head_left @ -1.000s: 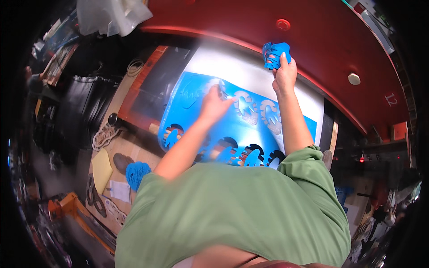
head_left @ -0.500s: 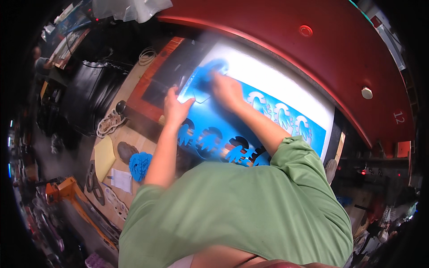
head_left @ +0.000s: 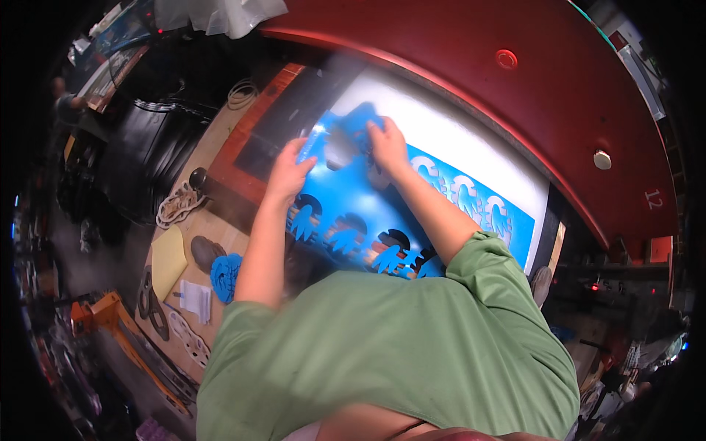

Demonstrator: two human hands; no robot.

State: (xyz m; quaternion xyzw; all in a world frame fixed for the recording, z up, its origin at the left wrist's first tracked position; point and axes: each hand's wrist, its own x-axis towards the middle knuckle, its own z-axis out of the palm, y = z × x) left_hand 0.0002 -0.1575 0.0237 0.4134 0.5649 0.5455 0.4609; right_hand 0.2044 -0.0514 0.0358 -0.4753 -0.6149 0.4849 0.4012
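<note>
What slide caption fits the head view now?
Left hand at the edge of a cut blue sheet, right hand holding blurred blue material, red machine beyond.

Shows the blue piece (head_left: pixel 359 117) at the right fingers (head_left: pixel 377 132) in blur, outline indistinct. Hides the near margin of the blue sheet (head_left: pixel 353 198) behind the green shirt (head_left: pixel 390 345), and part of the blue bundle (head_left: pixel 223 276) behind the left forearm (head_left: pixel 263 253). Crops the plastic bag (head_left: pixel 228 16) at the top edge.
</note>
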